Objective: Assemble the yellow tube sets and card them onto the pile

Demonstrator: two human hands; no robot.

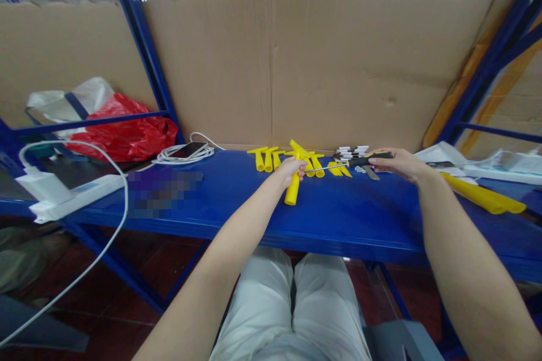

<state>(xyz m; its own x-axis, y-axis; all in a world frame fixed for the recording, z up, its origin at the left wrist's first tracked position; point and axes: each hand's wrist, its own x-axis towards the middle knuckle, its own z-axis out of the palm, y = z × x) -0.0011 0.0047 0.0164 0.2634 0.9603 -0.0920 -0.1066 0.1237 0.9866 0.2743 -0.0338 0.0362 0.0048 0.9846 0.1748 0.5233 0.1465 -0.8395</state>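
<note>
My left hand (290,171) is closed around a yellow T-shaped plastic piece (292,194), its wide round end pointing down toward me. In my right hand (397,164) is a screwdriver (358,162) with a black and yellow handle. Its thin metal shaft runs left to the yellow piece at my left fingers; whether the tip sits in a screw is too small to tell. Behind my left hand stand several similar yellow T-shaped pieces (259,161). Small yellow parts (337,170) and black-and-white pieces (349,152) lie below and behind the screwdriver.
A blue metal bench (237,194) backs onto a cardboard panel (322,67). At left are a white power strip (84,197), a coiled white cable (169,156), a phone and a red plastic bag (122,130). Long yellow pieces (483,192) lie beside my right forearm.
</note>
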